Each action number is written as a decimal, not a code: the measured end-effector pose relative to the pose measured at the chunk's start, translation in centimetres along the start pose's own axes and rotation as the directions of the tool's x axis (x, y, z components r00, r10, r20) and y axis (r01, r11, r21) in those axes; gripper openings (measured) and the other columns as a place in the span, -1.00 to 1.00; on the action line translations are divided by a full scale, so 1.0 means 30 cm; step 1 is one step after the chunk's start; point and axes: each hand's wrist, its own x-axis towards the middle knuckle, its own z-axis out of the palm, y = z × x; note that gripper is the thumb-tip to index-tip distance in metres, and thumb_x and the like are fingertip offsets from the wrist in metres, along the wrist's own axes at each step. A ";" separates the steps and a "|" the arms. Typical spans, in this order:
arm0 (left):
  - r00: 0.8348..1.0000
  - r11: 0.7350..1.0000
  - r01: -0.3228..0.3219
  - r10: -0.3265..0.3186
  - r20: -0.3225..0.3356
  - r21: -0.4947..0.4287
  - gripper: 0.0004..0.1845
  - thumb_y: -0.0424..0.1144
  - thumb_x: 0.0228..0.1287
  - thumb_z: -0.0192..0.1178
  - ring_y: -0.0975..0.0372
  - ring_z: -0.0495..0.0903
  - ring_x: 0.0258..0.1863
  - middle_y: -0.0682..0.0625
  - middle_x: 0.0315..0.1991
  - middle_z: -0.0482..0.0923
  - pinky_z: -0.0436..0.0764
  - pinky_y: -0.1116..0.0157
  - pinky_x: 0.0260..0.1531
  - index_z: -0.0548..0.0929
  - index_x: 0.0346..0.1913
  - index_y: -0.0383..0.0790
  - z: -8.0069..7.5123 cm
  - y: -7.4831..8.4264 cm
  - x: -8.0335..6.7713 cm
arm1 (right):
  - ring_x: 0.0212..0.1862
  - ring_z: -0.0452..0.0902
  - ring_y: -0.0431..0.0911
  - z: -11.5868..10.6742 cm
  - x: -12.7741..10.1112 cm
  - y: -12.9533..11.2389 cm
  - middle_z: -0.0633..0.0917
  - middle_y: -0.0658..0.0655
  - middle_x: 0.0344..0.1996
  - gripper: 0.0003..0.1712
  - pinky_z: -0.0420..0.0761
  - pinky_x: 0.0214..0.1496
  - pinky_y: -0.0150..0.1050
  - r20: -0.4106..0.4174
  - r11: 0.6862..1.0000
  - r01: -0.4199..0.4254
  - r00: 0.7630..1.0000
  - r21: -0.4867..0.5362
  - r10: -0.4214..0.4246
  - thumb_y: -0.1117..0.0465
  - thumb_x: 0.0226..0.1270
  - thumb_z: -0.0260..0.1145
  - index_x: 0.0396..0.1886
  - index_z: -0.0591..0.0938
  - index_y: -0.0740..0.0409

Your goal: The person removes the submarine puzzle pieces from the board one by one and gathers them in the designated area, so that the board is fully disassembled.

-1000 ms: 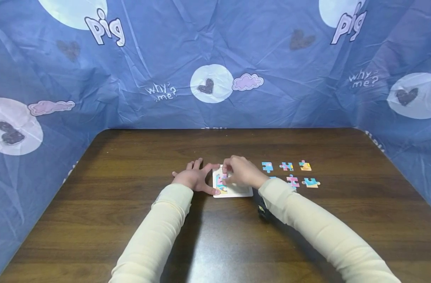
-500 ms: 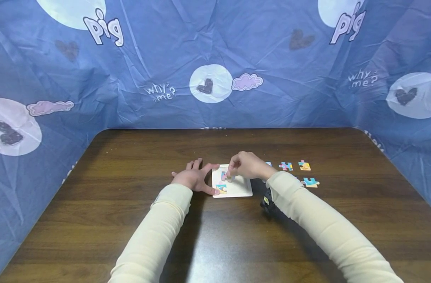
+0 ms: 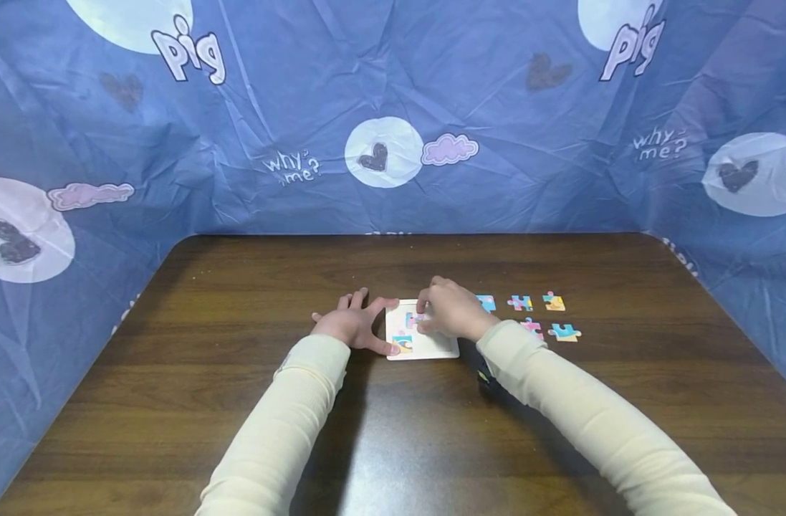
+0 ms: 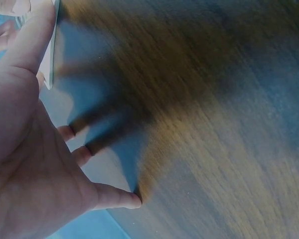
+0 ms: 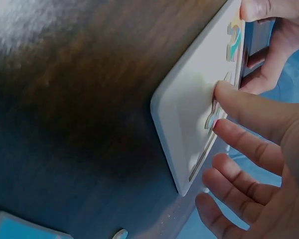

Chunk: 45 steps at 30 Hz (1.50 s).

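Note:
A white square puzzle tray (image 3: 436, 349) lies flat on the table. My left hand (image 3: 346, 326) has its fingers spread, with thumb and index finger resting on the tray's left corners; in the left wrist view the other fingers of that hand (image 4: 35, 164) reach down to the wood. My right hand (image 3: 456, 309) is over the tray and pinches a small pink-and-blue puzzle piece (image 3: 412, 320) between thumb and index finger. The right wrist view shows this piece (image 5: 212, 118) low against the tray, partly covered by the fingertips. Another puzzle piece (image 3: 402, 344) sits in the tray's near left corner.
Several loose puzzle pieces lie right of the tray, among them a yellow one (image 3: 553, 302), a pink-and-blue one (image 3: 520, 302) and a teal one (image 3: 564, 332). My right forearm partly covers this group. A blue printed cloth (image 3: 393, 208) hangs around the table.
The right hand has lifted slightly and shifted right, then lowered again. The pinched piece now lies a little farther from the tray's left edge. My left hand holds its place.

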 end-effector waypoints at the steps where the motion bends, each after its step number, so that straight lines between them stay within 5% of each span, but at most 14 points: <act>1: 1.000 1.000 -0.002 0.002 -0.002 0.001 0.05 0.34 0.11 0.40 -0.11 -0.26 0.61 -0.13 0.66 -0.32 -0.08 -0.58 0.22 0.03 0.60 0.44 0.001 -0.001 0.002 | -0.14 0.49 -0.01 -0.001 0.001 0.001 0.56 0.10 -0.20 -0.70 0.59 -0.03 -0.07 -0.002 1.000 0.002 1.000 -0.002 -0.002 0.11 0.16 0.60 -0.15 0.76 0.08; 19: 1.000 1.000 0.012 -0.013 0.021 0.001 0.05 0.32 0.13 0.40 -0.12 -0.30 0.61 -0.13 0.66 -0.35 -0.11 -0.57 0.24 0.01 0.60 0.44 -0.004 0.010 0.001 | -0.05 0.52 -0.01 -0.004 -0.011 0.041 0.59 0.10 -0.06 -0.73 0.58 0.05 -0.05 0.015 0.999 0.028 0.999 0.022 -0.028 0.10 0.22 0.56 -0.10 0.79 0.02; 45: 1.000 1.000 0.006 -0.006 0.006 -0.010 0.03 0.26 0.18 0.40 -0.14 -0.27 0.61 -0.14 0.66 -0.34 -0.11 -0.57 0.24 0.01 0.60 0.43 0.008 -0.002 0.015 | 0.04 0.64 0.08 -0.082 -0.132 0.153 0.66 0.13 -0.03 -0.65 0.61 0.07 0.07 -0.088 0.979 0.112 0.991 0.172 -0.098 0.08 0.23 0.55 -0.01 0.77 0.05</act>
